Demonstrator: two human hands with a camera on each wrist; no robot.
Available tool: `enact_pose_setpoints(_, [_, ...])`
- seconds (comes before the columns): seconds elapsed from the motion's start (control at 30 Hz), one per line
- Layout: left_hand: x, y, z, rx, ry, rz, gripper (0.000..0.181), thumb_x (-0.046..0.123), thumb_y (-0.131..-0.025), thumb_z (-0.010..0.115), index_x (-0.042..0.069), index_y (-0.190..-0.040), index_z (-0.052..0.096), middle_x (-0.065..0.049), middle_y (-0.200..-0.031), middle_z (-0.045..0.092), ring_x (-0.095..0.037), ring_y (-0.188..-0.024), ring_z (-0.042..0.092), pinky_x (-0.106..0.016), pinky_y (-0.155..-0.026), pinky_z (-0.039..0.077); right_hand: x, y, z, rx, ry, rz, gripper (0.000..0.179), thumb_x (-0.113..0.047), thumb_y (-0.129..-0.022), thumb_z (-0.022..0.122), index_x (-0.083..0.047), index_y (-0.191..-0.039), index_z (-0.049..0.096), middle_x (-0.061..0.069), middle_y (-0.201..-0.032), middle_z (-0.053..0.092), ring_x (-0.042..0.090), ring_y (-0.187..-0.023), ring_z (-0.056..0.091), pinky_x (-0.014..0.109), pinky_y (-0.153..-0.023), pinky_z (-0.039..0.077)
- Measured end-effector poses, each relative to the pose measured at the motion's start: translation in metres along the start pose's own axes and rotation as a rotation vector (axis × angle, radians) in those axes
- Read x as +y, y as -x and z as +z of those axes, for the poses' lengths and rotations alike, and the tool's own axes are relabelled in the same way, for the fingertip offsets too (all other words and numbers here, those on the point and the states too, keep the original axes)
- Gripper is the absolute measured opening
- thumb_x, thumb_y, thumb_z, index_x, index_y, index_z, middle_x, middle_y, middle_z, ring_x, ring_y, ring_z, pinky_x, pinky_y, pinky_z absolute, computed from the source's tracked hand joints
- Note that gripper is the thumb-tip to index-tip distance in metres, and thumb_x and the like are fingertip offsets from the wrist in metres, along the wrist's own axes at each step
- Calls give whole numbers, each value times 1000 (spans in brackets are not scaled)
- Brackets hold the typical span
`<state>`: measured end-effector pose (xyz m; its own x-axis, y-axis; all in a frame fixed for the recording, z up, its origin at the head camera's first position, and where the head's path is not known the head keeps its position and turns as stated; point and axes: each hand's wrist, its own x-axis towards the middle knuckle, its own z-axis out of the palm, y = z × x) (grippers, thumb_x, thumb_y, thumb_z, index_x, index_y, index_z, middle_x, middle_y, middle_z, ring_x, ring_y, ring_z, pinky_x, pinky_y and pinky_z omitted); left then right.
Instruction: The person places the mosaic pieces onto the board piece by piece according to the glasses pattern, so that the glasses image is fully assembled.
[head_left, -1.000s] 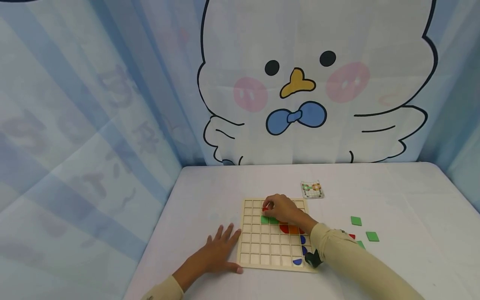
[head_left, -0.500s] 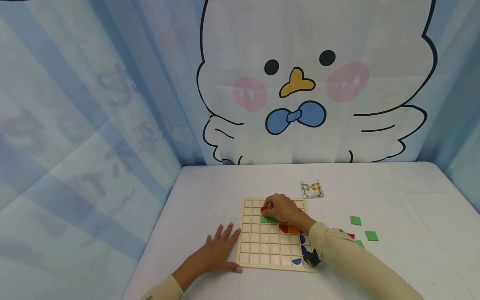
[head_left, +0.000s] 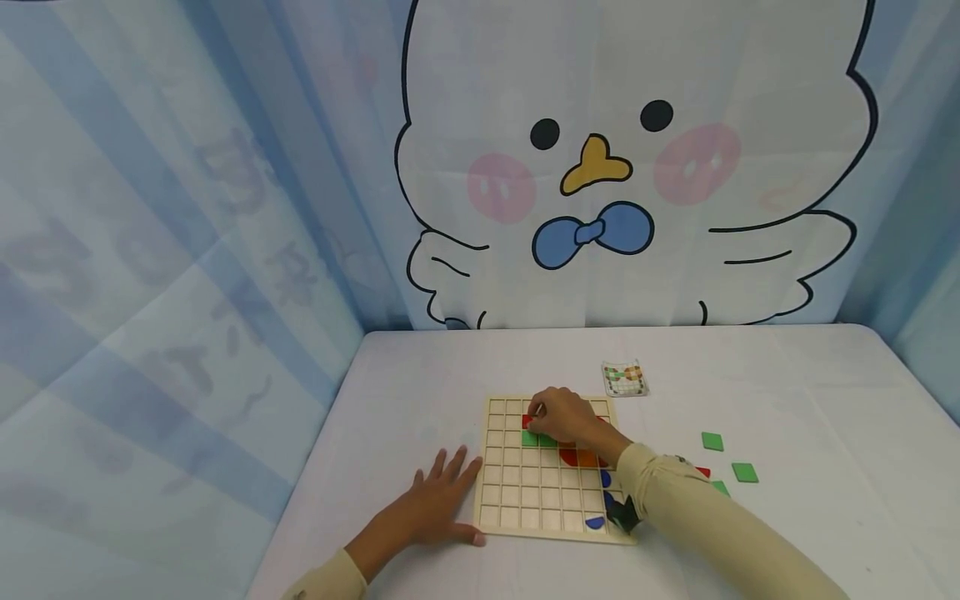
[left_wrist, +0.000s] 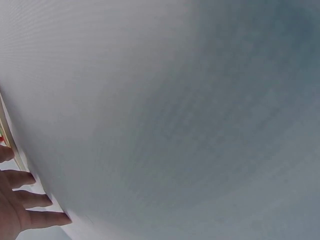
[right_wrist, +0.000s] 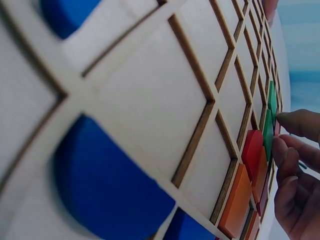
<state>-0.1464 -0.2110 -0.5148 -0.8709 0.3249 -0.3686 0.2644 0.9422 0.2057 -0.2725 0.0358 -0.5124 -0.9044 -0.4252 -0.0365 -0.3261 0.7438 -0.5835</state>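
A wooden grid board lies on the white table. My right hand reaches over its far part and pinches a red tile at a cell behind two green tiles. In the right wrist view the thumb and fingers of my right hand meet just beyond the green tiles, and only a sliver of red shows there. My left hand rests spread on the table, its fingertips at the board's left edge. The left wrist view shows its straight fingers.
On the board sit orange tiles, a red rounded piece and blue half-circles. Right of it lie loose green tiles and a red piece, partly behind the sleeve. A pattern card lies behind the board.
The red tile, at first mostly covered by my right fingers, shows more and now sits squarer with its cell. My right fingers have shifted slightly; my left hand has stayed put.
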Motion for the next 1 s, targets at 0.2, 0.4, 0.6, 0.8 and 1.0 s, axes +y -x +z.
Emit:
enact_pose_setpoints(0.2, [2, 1, -2, 0, 0, -2, 112, 76, -72, 69, 23, -161, 25, -14, -168, 17, -48, -151, 17, -73, -109, 31, 3, 0, -1, -6, -11, -28, 12, -23, -87, 79, -15, -96, 75, -4, -84, 70, 10, -72, 61, 30, -62, 49])
enact_pose_setpoints(0.4, [3, 1, -2, -2, 6, -4, 112, 75, -72, 70, 22, -160, 26, -15, -168, 18, -48, -151, 17, -73, -109, 30, 14, 5, -10, -76, -113, -124, 19, -24, -91, 75, -13, -105, 73, -5, -91, 70, 10, -83, 62, 34, -76, 53])
enact_pose_setpoints(0.6, [3, 0, -1, -1, 6, -8, 113, 76, -72, 70, 22, -161, 25, -14, -168, 17, -47, -152, 16, -73, -109, 30, 33, 14, -30, -124, -177, -178, 20, -23, -94, 71, -10, -110, 72, -5, -93, 69, 11, -86, 61, 34, -79, 53])
enact_pose_setpoints(0.8, [2, 0, 0, -1, -4, -9, 112, 76, -72, 69, 22, -160, 26, -14, -168, 18, -48, -152, 18, -73, -108, 31, 59, 34, -57, -89, -174, -126, 29, -26, -94, 72, -7, -115, 72, -4, -94, 68, 13, -81, 58, 32, -78, 53])
enact_pose_setpoints(1.0, [4, 1, -1, -2, 1, -9, 112, 75, -73, 70, 22, -160, 26, -14, -168, 18, -48, -152, 17, -73, -109, 30, 88, 63, -82, -79, -210, -30, 34, -24, -92, 74, -4, -120, 69, 4, -101, 68, 16, -66, 58, 28, -59, 55])
